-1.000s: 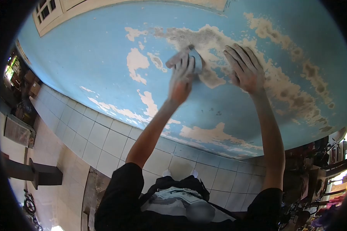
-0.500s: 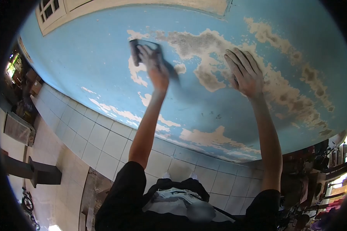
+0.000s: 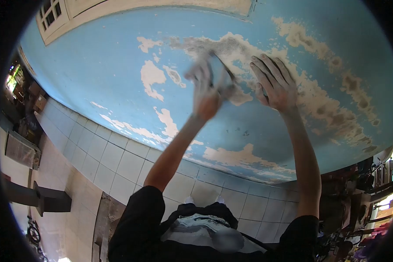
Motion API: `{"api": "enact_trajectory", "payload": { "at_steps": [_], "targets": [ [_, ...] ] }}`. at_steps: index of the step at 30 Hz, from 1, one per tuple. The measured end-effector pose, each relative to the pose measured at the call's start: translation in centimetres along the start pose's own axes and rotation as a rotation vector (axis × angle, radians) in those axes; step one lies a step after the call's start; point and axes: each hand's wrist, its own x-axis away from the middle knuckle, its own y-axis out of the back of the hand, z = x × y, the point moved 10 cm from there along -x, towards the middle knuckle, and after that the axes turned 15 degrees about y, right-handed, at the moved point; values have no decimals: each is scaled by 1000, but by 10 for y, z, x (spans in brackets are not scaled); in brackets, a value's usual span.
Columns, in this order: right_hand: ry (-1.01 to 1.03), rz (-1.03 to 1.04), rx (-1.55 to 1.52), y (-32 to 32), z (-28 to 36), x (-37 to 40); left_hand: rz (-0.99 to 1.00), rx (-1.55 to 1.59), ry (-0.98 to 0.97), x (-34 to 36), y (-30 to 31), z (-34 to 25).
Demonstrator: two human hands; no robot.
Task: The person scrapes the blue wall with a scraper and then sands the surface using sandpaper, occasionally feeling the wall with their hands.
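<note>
A blue wall [image 3: 100, 65] with flaked, pale and grey patches fills the space before me. My left hand [image 3: 205, 94], dusty and smeared by motion, presses a dark flat sanding block [image 3: 225, 70] to the wall beside the large grey patch [image 3: 229, 46]. The block is blurred and partly behind my fingers, so its outline is hard to make out. To its right, my right hand [image 3: 276, 85] lies flat on the bare patch, dusty fingers stretched out and holding nothing.
A white-framed window [image 3: 52, 17] is at upper left. Pale floor tiles [image 3: 129, 166] run along the wall's foot, under my feet. A dark post [image 3: 52, 198] stands at left, near a grey box [image 3: 22, 150]. Cluttered furniture [image 3: 358, 209] fills the right side.
My left hand has swept the sanding block to the right across the wall, uncovering pale patches at its former place. My right hand has hardly moved.
</note>
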Motion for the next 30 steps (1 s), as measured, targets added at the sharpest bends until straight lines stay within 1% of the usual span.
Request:
{"api": "enact_trajectory", "payload": {
  "at_steps": [1, 3, 5, 7, 10, 11, 13, 14, 16, 17, 19, 20, 21, 23, 24, 25, 27, 28, 30],
  "targets": [
    [2, 9, -9, 1, 0, -1, 224, 14, 1, 22, -17, -4],
    [4, 25, -12, 2, 0, 1, 261, 23, 14, 19, -21, 5],
    [4, 34, -15, 0, 0, 0, 51, 272, 192, -32, 31, 13],
    [0, 33, -18, -2, -1, 0, -184, 172, 251, -73, 56, 42],
    [-10, 47, -19, -3, -1, 2, -169, 100, 255, -73, 55, 23],
    [-6, 58, -6, -4, -1, 2, -166, 96, 254, -52, 46, 20],
    [-7, 55, -3, -5, 1, 2, 113, -32, 81, -5, -7, 2],
    [-4, 60, 0, -4, 0, 3, 107, -28, 79, -9, -5, 0],
    [-3, 70, -10, -4, -2, 2, 89, -97, 185, -26, 5, 6],
    [-7, 73, -29, -5, -2, 2, 87, -101, 190, -39, 14, 8],
    [-9, 40, -32, -5, -1, 2, -87, 106, 284, -82, 55, 18],
    [-11, 16, -35, -3, -2, 3, -146, 134, 260, -92, 64, 16],
    [-18, 15, -38, -2, -1, 4, -140, 131, 257, -83, 60, 14],
    [-23, 47, -40, -3, -2, 1, -7, -117, 158, -45, 25, 3],
    [-26, 39, -36, -3, -2, 0, 48, -65, 73, -17, 7, 0],
    [-22, 39, -27, -3, -2, 0, 96, -91, 43, -4, 5, 0],
    [-10, 47, -21, -2, -2, 2, 79, -19, 93, -8, 6, 3],
    [-10, 47, -21, -2, -1, 2, 81, -23, 101, -22, 17, -1],
    [-16, 39, -17, -4, -2, 0, -16, 32, 164, -68, 52, -3]
  ]
}}
